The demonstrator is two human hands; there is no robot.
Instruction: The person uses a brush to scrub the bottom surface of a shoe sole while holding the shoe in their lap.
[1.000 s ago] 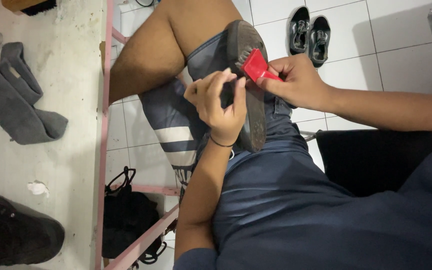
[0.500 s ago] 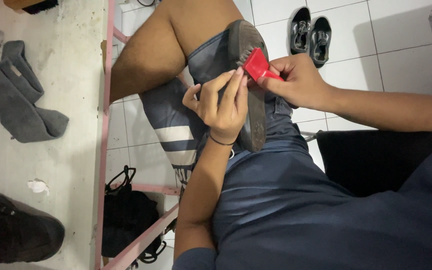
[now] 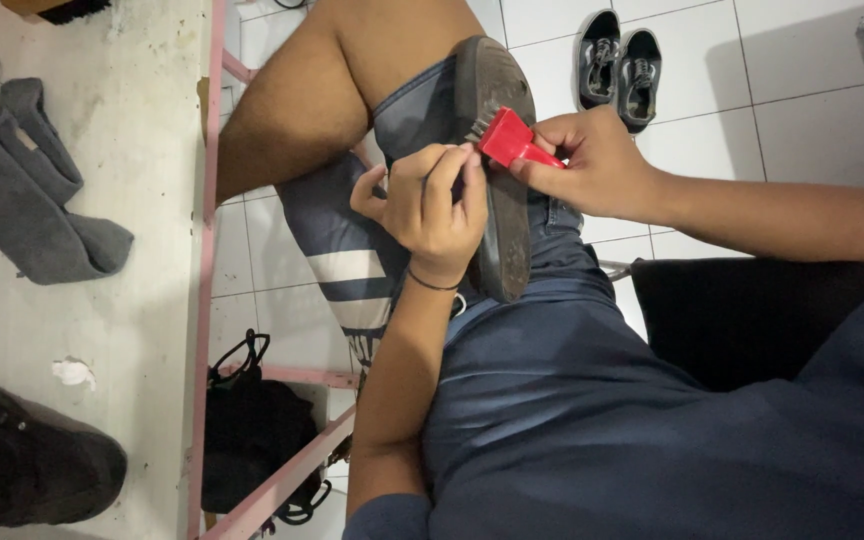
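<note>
I am sitting and holding a dark shoe on my lap, with its worn grey sole turned up to me. The shoe is lying near the centre of the view, a little toward 12 o'clock, its toe pointing to 12 o'clock and its heel to 6 o'clock.

My left hand is gripping the shoe from the 9 o'clock side. Its fingers are curling over the edge of the sole, and the thumb is sticking out toward 9 o'clock. A thin dark band is sitting around this wrist.

My right hand is coming in from 3 o'clock and is pinching the handle of a small red brush. The brush head is touching the sole near the toe part, just beside my left fingertips.

A grey cloth is lying on a pale surface at 9 o'clock. A black shoe is resting at 8 o'clock, by the lower left corner. A black bag is sitting under a pink frame at 7 o'clock. A pair of dark sneakers is standing on the white tiled floor at 1 o'clock, well apart from my hands.
</note>
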